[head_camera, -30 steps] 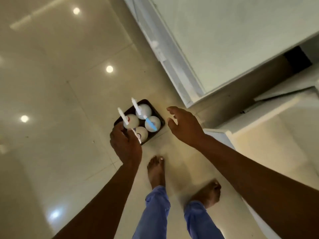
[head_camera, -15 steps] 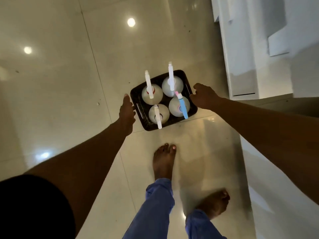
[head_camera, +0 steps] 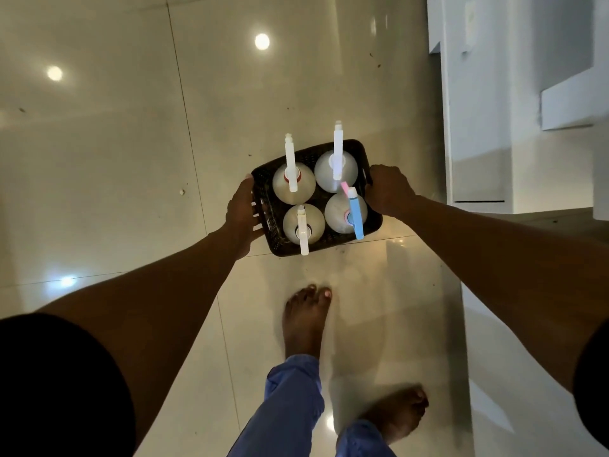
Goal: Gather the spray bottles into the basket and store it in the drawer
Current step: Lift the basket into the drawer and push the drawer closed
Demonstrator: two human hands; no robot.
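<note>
- Since half a second ago: left hand [head_camera: 242, 214] closed onto the basket [head_camera: 333, 244] left side.
- Right hand [head_camera: 389, 189] gripping right rim.
- Basket at frame centre, four spray bottles [head_camera: 293, 188] upright inside, above glossy floor [head_camera: 131, 143].

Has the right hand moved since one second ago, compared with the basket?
Yes. The right hand was open and apart from the basket then; now it grips the basket's right rim, opposite the left hand.

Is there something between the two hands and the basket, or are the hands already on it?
Nothing is between them. The left hand and the right hand each grip an opposite side of the basket.
</note>
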